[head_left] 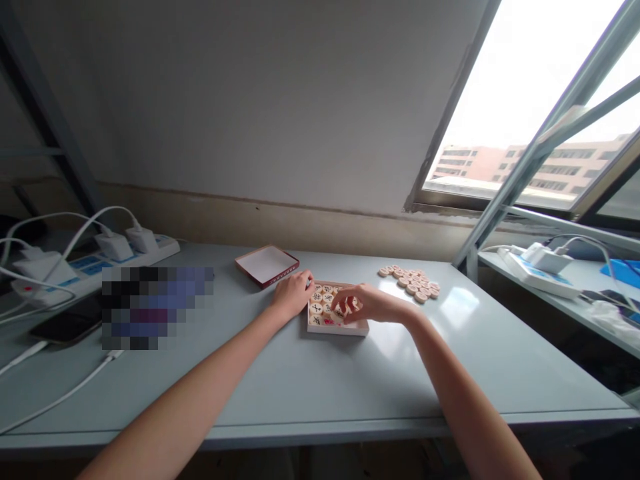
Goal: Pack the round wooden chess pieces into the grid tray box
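A small white box point(320, 327) on the grey table holds several round wooden chess pieces point(320, 303) with black and red characters. My left hand point(293, 293) rests on the box's left edge with its fingers curled against it. My right hand point(365, 303) hovers over the right side of the box, fingertips pinched down among the pieces; what they hold is hidden. A loose pile of the same wooden pieces point(411, 281) lies on the table to the right of the box.
The box's red-edged lid point(267, 265) lies upside down behind my left hand. White power strips with chargers point(95, 257) and cables sit far left, next to a dark phone point(67, 323). A second desk point(565, 283) with a power strip stands right, under the window.
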Motion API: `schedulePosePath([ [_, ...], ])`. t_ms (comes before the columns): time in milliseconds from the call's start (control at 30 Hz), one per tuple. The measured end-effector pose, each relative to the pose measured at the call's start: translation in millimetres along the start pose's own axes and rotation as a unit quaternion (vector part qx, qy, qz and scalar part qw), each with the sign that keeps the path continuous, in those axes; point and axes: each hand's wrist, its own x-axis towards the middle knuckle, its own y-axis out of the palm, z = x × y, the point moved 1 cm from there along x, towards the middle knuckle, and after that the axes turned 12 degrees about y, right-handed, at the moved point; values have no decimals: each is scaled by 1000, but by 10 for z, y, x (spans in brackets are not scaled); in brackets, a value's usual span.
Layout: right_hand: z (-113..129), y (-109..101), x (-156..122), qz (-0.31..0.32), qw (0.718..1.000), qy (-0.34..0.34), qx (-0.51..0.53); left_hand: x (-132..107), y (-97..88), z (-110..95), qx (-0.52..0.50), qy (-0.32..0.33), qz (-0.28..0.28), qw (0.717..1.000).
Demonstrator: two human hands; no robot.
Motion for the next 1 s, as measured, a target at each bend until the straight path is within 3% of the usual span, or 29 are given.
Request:
schedulePosePath([
  [400, 29, 121, 53, -21, 997, 14, -78, -6, -21, -8, -9, 6, 3, 1000],
  [667, 4, 69, 62, 0, 999, -8, -33, 4, 9, 2, -4, 11, -4, 1000],
  [733, -86, 7, 56, -49, 998, 16, -42, 5, 13, 7, -4, 12, -4, 1000],
  [800, -252, -69, 45, -171, 978, 72, -90, 7, 11, 9, -3, 13, -3, 1000],
  [900, -617, -146, 23, -361, 889, 194, -206, 6, -4, 4, -3, 12, 2, 1000],
  [933, -752, -148, 23, -379, 867, 225, -234, 5, -10, 1, -4, 11, 4, 1000],
  [1000, -999, -122, 44, -362, 862, 238, -265, 4, -23, -4, -3, 9, 7, 1000],
])
